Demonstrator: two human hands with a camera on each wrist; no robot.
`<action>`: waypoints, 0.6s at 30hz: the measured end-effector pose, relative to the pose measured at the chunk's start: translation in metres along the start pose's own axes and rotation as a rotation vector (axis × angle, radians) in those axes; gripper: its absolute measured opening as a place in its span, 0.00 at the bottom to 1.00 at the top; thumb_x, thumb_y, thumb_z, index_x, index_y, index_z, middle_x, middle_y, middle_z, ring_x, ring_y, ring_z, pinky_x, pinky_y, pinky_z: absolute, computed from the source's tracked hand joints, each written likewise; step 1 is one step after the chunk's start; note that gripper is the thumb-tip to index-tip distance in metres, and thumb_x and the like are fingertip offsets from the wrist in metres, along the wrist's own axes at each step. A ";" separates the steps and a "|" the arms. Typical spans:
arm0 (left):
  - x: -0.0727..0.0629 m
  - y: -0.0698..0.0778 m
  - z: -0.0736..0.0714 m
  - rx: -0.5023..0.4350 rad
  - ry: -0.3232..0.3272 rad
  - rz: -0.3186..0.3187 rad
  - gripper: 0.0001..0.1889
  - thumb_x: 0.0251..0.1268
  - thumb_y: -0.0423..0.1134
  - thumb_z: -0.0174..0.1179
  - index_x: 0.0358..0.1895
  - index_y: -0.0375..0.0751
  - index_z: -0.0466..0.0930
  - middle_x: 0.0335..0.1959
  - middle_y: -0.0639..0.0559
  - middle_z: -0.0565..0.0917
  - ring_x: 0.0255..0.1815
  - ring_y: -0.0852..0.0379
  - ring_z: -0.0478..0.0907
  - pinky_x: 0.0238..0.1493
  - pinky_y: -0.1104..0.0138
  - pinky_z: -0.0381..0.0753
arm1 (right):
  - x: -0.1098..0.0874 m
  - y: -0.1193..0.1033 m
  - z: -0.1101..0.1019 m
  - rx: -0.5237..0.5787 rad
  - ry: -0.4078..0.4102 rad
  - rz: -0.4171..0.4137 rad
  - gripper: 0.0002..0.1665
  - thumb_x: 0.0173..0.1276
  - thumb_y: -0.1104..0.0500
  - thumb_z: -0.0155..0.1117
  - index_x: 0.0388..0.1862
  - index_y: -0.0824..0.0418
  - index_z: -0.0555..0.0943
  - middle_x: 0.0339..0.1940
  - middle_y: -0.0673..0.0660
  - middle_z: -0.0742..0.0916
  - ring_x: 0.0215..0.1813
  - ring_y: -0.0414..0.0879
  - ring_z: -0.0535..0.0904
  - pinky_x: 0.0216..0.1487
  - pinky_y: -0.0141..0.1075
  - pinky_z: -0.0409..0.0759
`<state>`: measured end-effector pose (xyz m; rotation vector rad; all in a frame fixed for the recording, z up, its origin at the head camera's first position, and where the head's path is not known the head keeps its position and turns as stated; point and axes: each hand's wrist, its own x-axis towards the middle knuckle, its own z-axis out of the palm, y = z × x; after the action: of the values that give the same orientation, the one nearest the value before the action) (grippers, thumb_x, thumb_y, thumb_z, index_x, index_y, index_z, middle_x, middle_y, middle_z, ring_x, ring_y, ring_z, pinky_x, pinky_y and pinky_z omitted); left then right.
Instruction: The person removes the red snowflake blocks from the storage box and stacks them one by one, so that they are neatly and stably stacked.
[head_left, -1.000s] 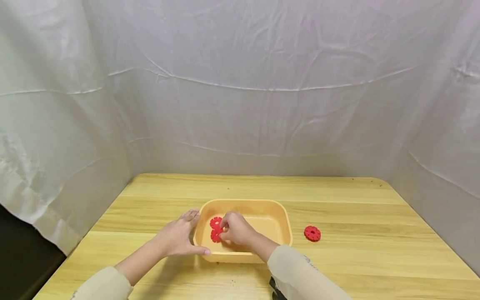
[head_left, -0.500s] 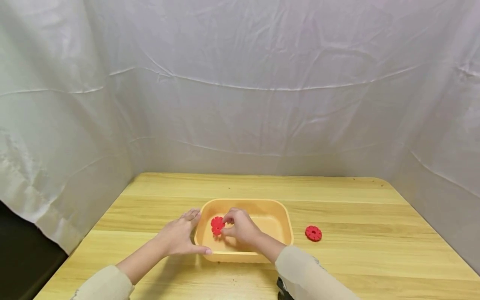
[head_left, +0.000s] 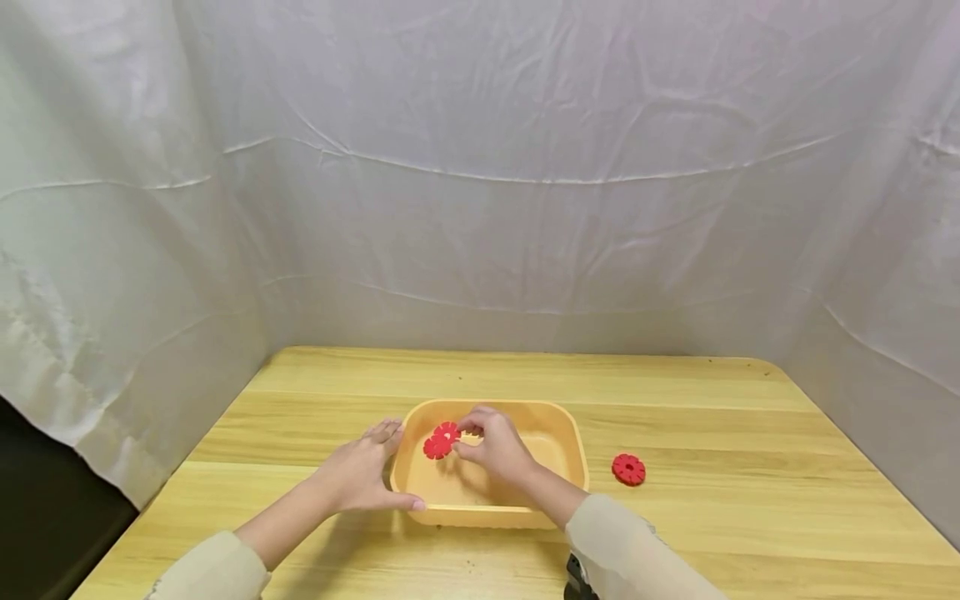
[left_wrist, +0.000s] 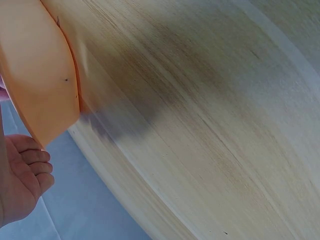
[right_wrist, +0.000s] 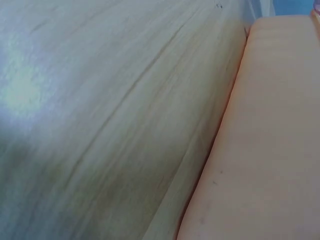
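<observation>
An orange-yellow tray stands on the wooden table. My left hand holds its left end, thumb on the front rim and fingers along the left side. In the left wrist view, curled fingers of the left hand meet the lower edge of the tray. Over the tray's left half, my right hand pinches red slotted snowflake discs between thumb and fingers. Two discs show, overlapping each other. The right wrist view shows the tray's side wall, with the right hand's work out of sight.
Another red slotted disc, seemingly stacked on one more, lies on the table right of the tray. A pale cloth hangs behind the table and along both sides. A black device sits beneath the right forearm.
My right hand has moved up and slightly right, carrying the red discs, which have turned from one above the other to a slant. My left hand stays at the tray.
</observation>
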<state>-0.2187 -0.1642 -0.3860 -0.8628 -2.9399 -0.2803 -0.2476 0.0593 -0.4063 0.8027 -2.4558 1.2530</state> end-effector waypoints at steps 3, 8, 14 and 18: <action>-0.001 0.001 -0.001 -0.006 -0.004 -0.006 0.57 0.40 0.74 0.59 0.64 0.26 0.63 0.66 0.31 0.65 0.68 0.35 0.61 0.59 0.44 0.71 | -0.001 -0.001 -0.002 0.011 0.032 -0.007 0.09 0.49 0.69 0.70 0.32 0.69 0.83 0.28 0.58 0.82 0.32 0.45 0.75 0.33 0.26 0.76; -0.001 0.002 -0.001 -0.015 -0.007 -0.011 0.58 0.40 0.74 0.59 0.65 0.26 0.63 0.67 0.31 0.64 0.68 0.35 0.61 0.58 0.43 0.71 | -0.003 -0.002 -0.003 0.029 0.075 -0.020 0.09 0.49 0.68 0.70 0.32 0.69 0.84 0.28 0.60 0.83 0.33 0.51 0.77 0.36 0.28 0.78; -0.001 0.002 -0.001 -0.013 -0.014 -0.015 0.58 0.40 0.74 0.58 0.65 0.26 0.62 0.67 0.31 0.64 0.68 0.35 0.61 0.59 0.43 0.70 | -0.004 -0.004 -0.007 0.016 0.126 -0.092 0.09 0.48 0.69 0.71 0.31 0.68 0.84 0.28 0.58 0.83 0.32 0.50 0.77 0.36 0.28 0.79; 0.000 0.002 -0.001 -0.016 -0.012 -0.015 0.58 0.40 0.74 0.59 0.65 0.26 0.62 0.67 0.31 0.64 0.68 0.35 0.60 0.60 0.43 0.70 | -0.007 -0.003 -0.009 0.016 0.148 -0.108 0.08 0.48 0.69 0.71 0.31 0.67 0.84 0.29 0.57 0.84 0.33 0.48 0.78 0.37 0.29 0.79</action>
<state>-0.2174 -0.1628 -0.3849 -0.8479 -2.9598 -0.3008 -0.2404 0.0678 -0.4019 0.8055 -2.2583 1.2473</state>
